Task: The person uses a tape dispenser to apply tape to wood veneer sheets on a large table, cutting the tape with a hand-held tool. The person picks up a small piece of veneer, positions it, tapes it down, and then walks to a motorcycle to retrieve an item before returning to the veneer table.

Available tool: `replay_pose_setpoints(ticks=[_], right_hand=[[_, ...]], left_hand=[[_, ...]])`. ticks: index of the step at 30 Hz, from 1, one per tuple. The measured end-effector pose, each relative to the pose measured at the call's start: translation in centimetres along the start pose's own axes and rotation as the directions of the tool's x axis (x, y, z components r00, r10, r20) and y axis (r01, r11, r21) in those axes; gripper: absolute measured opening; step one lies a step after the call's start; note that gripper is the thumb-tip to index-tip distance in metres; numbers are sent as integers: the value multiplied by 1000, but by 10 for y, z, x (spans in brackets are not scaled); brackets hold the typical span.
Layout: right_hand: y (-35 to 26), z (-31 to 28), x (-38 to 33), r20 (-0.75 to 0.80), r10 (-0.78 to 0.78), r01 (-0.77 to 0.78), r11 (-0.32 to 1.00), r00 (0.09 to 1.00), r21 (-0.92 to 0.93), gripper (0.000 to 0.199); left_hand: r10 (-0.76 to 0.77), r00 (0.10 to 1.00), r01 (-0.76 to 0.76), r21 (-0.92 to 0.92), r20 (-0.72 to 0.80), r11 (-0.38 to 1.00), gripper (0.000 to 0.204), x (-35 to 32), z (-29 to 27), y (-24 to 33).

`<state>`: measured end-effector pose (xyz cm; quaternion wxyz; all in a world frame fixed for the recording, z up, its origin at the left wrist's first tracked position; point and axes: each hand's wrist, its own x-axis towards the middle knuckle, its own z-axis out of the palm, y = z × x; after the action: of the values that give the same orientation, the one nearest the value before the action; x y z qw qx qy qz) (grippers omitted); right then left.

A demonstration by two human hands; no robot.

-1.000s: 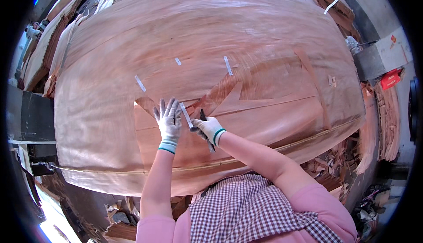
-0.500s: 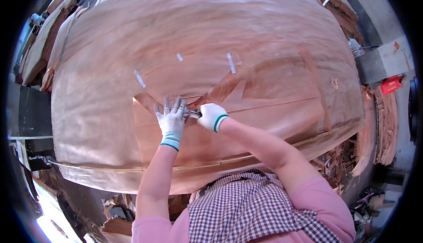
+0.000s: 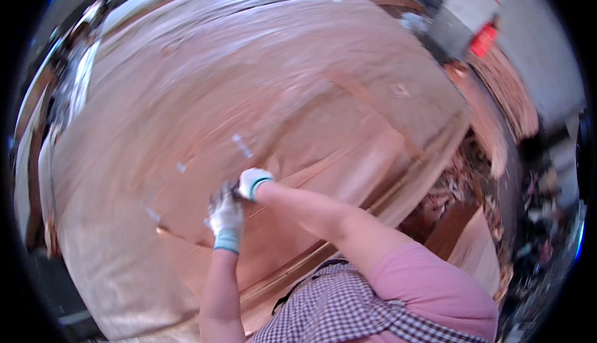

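One large sheet of reddish-brown wood veneer (image 3: 298, 94) fills nearly the whole view, lying flat on a stack of like sheets, its grain and long axis running from the lower left edge up toward the far right corner; the picture is smeared by head motion, so fine detail is lost. Along the right edge, broken veneer scraps (image 3: 491, 125) lie heaped below the stack, and a red object (image 3: 484, 39) stands beyond the far right corner. Both gloved hands work close together near the sheet's near edge, a little left of its middle. The left hand (image 3: 227, 217) presses on the veneer with fingers spread flat, holding nothing. The right hand (image 3: 253, 181) sits just beyond it and touching it, curled closed around a small dark tool (image 3: 235, 187) whose kind cannot be made out; the tool lies between the two hands, so both are equally near. Three short pale tape strips show on the sheet: one (image 3: 242, 146) just beyond the right hand, a second (image 3: 181, 167) to its left, a third (image 3: 152, 213) left of the left hand.
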<state>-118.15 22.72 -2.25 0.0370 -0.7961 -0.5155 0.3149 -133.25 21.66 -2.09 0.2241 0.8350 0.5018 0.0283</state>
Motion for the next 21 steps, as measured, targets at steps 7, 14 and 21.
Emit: replay_pose_setpoints(ticks=[7,14,21], right_hand=[[58,-25,-96,-223,-222,282,915,949,289,33],[263,-85,-175,-87,236,41,190,968,981,27],[409,-218,-223,-106,-479,-137,-446,871,885,27]], left_hand=[[186,979,-172,151,-80,973,57,4,-1,-6],[57,909,-319,-603,-413,731,51,0,-10,9],[248,912,-392,-516,-326,762,35,-107,67,178]])
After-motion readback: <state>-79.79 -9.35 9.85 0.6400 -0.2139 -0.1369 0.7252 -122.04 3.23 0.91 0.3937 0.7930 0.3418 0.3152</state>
